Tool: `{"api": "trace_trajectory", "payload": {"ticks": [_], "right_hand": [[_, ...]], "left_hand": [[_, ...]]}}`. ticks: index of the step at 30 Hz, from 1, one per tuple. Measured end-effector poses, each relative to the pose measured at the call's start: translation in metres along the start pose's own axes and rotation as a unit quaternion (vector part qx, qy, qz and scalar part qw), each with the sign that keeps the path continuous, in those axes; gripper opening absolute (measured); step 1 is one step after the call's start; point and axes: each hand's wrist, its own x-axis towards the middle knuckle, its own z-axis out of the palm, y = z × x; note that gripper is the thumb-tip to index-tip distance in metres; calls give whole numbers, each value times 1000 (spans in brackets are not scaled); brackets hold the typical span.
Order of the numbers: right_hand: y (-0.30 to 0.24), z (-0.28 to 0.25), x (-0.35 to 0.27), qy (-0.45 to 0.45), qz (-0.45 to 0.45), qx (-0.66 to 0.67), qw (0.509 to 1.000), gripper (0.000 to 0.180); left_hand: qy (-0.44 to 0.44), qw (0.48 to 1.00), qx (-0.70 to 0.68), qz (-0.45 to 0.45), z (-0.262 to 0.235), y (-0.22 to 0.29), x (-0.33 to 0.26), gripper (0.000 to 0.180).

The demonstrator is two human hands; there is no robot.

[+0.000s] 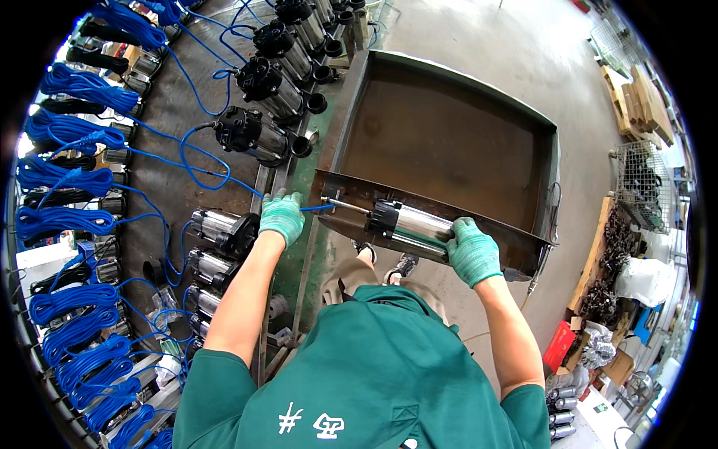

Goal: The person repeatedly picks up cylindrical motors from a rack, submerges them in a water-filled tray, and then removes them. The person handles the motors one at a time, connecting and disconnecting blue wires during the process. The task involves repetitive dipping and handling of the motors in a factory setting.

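My left hand (pixel 282 216), in a pale green glove, is closed around a blue cable (pixel 318 207) near the bench edge. The cable runs left from it in a loop and right toward a metal fitting by the tank. My right hand (pixel 474 253), gloved the same way, grips the right end of a shiny cylindrical pump (pixel 420 227) with a black head. That pump lies sideways along the near ledge of a rectangular metal tank (pixel 345 120), its head pointing left. Brown liquid fills the tank.
Upright pumps (pixel 258 137) with black tops line the bench at the upper left, and more lie below them (pixel 213 266). Coiled blue cables (pixel 71 224) hang along the far left. At right stand a wire cage (pixel 643 187), cardboard (pixel 647 105) and a red box (pixel 559 346).
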Motion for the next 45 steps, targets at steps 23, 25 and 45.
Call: {"api": "trace_trajectory", "payload": {"ticks": [23,25,45], "right_hand": [[69,-79,139,-3,146,-118,982,30],[76,-54,160,-17,145,-119,982,30],[95,65,240,110,88,-31,990,32]], "left_hand": [[127,962,-131,202,-30,81,117,17],[125,964,-131,193,-18,88,132,17],[-97,980,-154,-76,-37,116,167,37]]}}
